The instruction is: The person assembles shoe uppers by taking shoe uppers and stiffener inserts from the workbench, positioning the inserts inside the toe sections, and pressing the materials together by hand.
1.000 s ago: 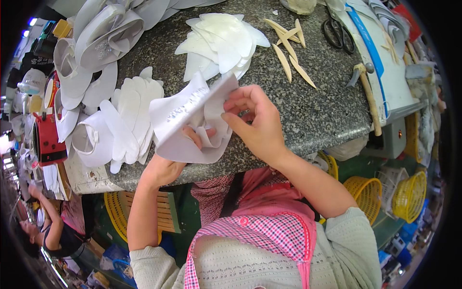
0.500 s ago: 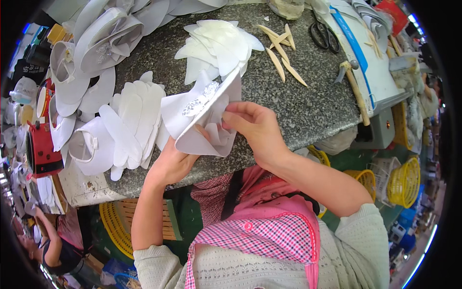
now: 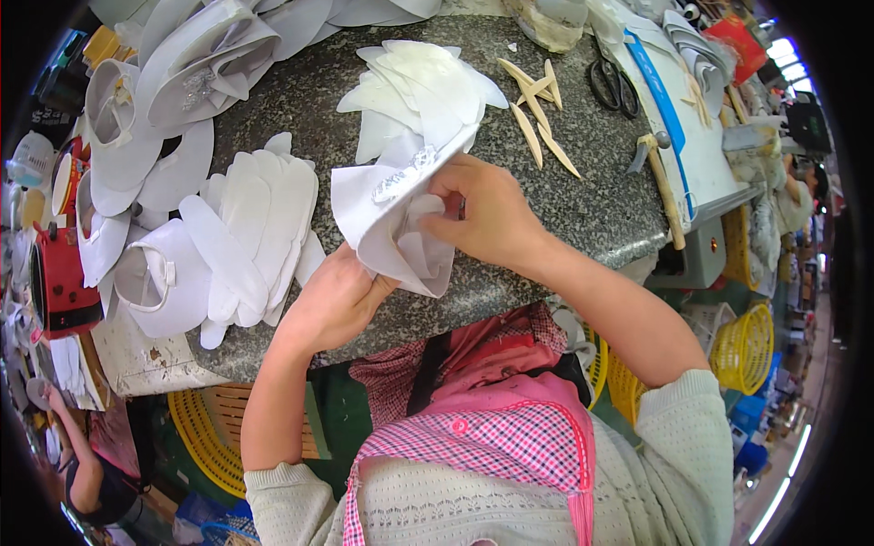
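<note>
A pale grey shoe upper (image 3: 369, 205) with a silver sparkling ornament is held up over the near part of the stone worktop. My left hand (image 3: 341, 296) grips its lower left edge, the fingertips partly hidden beneath it. My right hand (image 3: 487, 205) is closed on its right side, thumb and fingers pinching the material at the inner fold. Just behind lies a fanned pile of white thin pieces (image 3: 414, 86). To the left, a stack of white insole-shaped pieces (image 3: 259, 223) rests beside another grey upper (image 3: 177, 287).
More grey uppers (image 3: 205, 68) are heaped at the far left. Several pale pointed wooden sticks (image 3: 537, 91), black scissors (image 3: 614, 86) and a wooden-handled hammer (image 3: 665, 187) lie to the right. Yellow baskets (image 3: 742, 346) stand below the worktop (image 3: 583, 214). Another person (image 3: 86, 464) works at lower left.
The upper and both hands have shifted slightly right in the picture. My right hand has turned and curled further over the upper's right edge, and the upper's lower part has bent.
</note>
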Motion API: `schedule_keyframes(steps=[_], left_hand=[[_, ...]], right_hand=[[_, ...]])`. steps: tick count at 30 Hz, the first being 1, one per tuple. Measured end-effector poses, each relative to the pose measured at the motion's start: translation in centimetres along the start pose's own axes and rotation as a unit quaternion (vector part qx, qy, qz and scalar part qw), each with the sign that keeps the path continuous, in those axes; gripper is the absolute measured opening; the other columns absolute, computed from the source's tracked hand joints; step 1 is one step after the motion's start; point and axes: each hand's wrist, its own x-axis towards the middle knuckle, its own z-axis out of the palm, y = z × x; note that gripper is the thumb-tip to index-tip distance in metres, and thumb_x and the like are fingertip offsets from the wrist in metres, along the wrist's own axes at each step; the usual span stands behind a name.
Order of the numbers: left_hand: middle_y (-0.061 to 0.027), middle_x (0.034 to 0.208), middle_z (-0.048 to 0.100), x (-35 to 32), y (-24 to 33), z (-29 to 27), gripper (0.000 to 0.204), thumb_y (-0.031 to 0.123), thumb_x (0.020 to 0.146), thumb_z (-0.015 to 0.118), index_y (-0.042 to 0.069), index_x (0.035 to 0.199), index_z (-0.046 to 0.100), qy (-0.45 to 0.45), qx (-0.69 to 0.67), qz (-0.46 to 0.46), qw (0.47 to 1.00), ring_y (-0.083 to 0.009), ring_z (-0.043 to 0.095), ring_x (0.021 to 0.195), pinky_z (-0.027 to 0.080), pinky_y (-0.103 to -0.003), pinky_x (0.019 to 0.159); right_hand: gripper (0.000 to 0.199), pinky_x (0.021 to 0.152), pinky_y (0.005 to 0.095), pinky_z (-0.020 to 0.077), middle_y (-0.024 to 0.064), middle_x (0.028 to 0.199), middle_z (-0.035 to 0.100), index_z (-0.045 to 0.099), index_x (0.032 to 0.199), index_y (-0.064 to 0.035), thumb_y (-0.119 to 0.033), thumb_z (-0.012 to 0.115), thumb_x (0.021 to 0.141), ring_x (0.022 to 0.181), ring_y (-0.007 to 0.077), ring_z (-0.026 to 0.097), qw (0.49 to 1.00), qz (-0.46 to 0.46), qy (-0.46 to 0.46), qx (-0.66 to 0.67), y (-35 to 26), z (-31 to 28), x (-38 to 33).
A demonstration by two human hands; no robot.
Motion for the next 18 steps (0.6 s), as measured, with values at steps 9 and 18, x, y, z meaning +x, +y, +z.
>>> schedule_keyframes(steps=[9, 18], left_hand=[[-0.0172, 0.101, 0.055, 0.2, 0.2, 0.2, 0.026, 0.015, 0.089, 0.052, 0.004, 0.111, 0.055, 0.032, 0.048, 0.042, 0.997, -0.0372, 0.051, 0.096, 0.04, -0.04, 0.085], [-0.0218, 0.119, 0.049, 0.7, 0.6, 0.2, 0.034, 0.014, 0.085, 0.052, 0.001, 0.117, 0.05, -0.015, 0.035, 0.004, 0.999, -0.0404, 0.043, 0.112, 0.036, -0.045, 0.095]], right_hand=[[0.014, 0.062, 0.0378, 0.048, 0.0118, 0.071, 0.058, 0.058, 0.071, -0.0026, -0.013, 0.067, 0.066, 0.067, 0.0298, 0.06, 0.998, -0.035, -0.018, -0.056, 2.2, -0.1, 1.3], [0.015, 0.049, 0.0345, 0.0442, 0.0096, 0.058, 0.051, 0.051, 0.069, -0.0032, -0.008, 0.066, 0.069, 0.052, 0.0253, 0.055, 0.982, -0.061, 0.178, 0.012, 4.6, -0.4, 1.2]])
